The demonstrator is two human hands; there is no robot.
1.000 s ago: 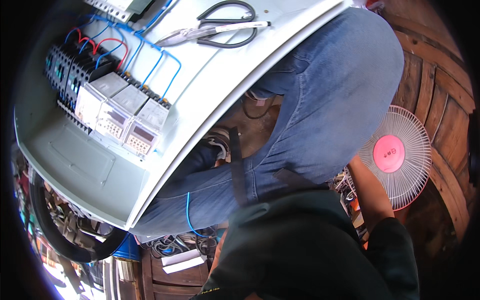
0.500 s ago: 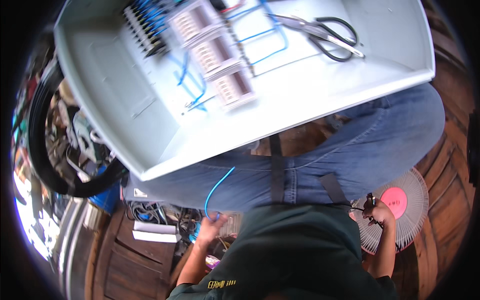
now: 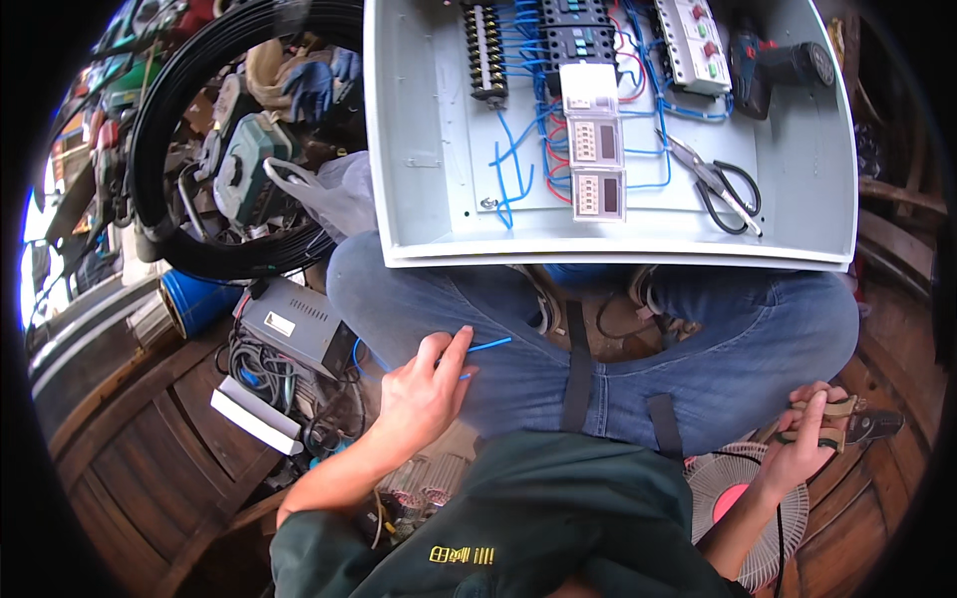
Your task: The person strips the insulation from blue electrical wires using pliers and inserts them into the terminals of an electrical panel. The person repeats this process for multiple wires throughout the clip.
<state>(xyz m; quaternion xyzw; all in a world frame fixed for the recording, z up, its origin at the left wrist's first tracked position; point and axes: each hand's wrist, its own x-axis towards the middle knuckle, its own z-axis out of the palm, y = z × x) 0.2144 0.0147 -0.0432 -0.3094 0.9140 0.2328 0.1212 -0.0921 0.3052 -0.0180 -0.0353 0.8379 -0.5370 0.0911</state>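
My left hand (image 3: 424, 384) is over my left thigh, fingers closed on a thin blue wire (image 3: 490, 345) whose end points right. Beyond my right thigh, my right hand (image 3: 809, 439) grips pliers (image 3: 873, 427) with tan-and-green handles and a dark head pointing right. A grey metal electrical box (image 3: 411, 130) rests across my legs. In it are a terminal block (image 3: 485, 52), small white timer-like units (image 3: 598, 143), red and blue wiring and a breaker-like unit (image 3: 693, 45). Black-handled scissors (image 3: 709, 179) lie inside, lower right, below a cordless drill (image 3: 760, 75).
Left of the box are a large coil of black cable (image 3: 150, 189), a clear plastic bag (image 3: 339, 194) and clutter. A grey power unit (image 3: 292, 324) and a white carton (image 3: 256, 416) sit at lower left. A fan (image 3: 713, 493) stands by my right arm.
The view has shifted and turned; the box now appears straighter and farther up. My left hand has risen over my thigh with the blue wire. My right hand has moved outward, pliers now plainly visible.
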